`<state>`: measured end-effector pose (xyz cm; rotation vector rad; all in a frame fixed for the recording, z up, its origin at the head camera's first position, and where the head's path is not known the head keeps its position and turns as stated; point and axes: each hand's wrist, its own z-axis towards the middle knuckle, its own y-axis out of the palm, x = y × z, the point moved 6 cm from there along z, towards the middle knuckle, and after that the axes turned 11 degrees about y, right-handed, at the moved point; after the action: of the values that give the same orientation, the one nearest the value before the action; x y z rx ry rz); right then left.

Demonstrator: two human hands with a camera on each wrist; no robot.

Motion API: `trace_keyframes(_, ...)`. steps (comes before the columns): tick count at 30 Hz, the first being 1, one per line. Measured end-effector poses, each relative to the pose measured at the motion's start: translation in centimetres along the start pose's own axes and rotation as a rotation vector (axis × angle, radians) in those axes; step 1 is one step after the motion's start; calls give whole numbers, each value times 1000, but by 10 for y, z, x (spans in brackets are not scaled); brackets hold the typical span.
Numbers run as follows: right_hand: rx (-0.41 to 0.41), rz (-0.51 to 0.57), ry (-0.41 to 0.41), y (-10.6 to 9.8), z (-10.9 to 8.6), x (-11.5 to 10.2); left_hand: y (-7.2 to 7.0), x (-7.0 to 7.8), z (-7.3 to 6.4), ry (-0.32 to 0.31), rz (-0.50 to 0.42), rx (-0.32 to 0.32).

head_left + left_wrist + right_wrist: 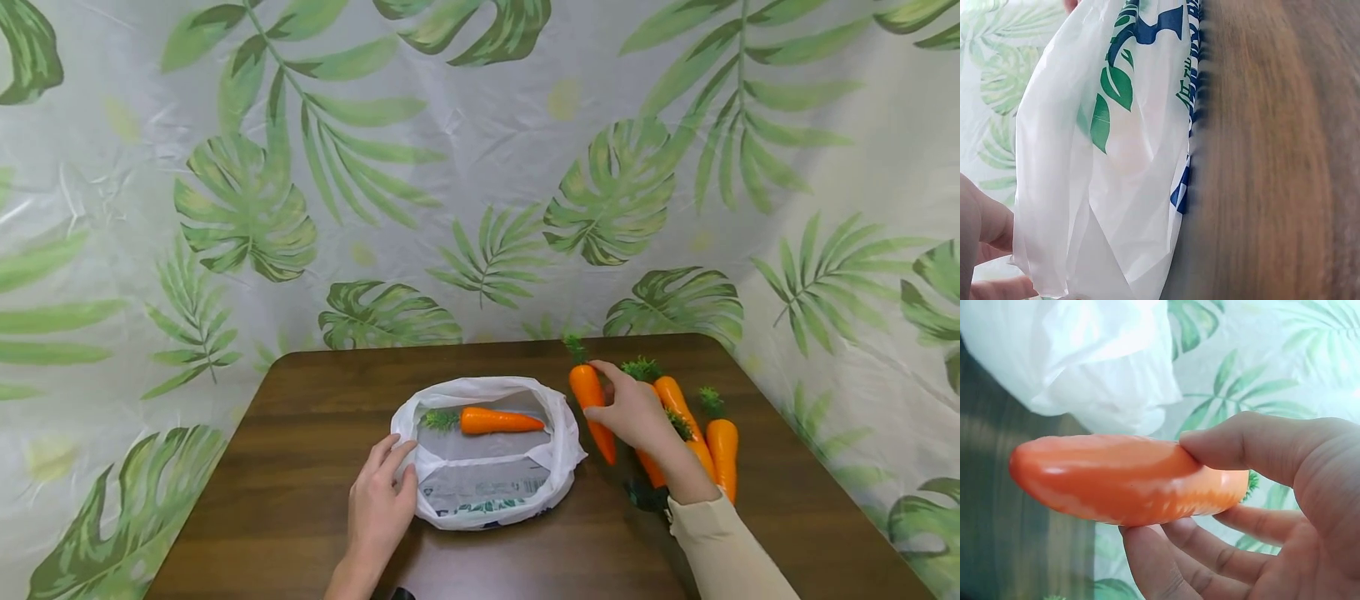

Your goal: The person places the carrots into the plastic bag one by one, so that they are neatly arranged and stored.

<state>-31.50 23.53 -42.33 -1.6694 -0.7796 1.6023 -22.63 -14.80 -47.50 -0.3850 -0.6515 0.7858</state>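
Observation:
My right hand (633, 410) pinches an orange toy carrot (587, 387) between thumb and fingers, just right of a white plastic bag (564, 417). In the right wrist view that carrot (1116, 478) is seen close up, its tip pointing left. The bag stands with its mouth spread wide, and another carrot (498, 421) with a green top lies inside it. At the bag's left rim, my left hand (381, 500) holds the edge. In the left wrist view its fingers (994, 219) touch the bag's edge, with green leaf and blue prints on the plastic (1129, 187).
Several more carrots (722, 450) lie in a pile at the right of the brown wooden table (300, 467), partly behind my right forearm. A leaf-patterned sheet (495, 167) hangs behind the table.

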Motion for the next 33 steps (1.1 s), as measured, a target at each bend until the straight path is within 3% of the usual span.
trace_keyframes(6,11,15,-33,-5,-3,-16,0,2,-1,23,5,-6)
trace_keyframes(18,-6,63,-96,-9,-8,-56,-2,3,-1,8,25,7)
trace_keyframes(25,-10,85,-156,-2,-9,-83,-3,1,-2,16,36,31)
trace_keyframes(33,-27,93,-170,17,-9,-100,-1,-1,-1,3,30,25)
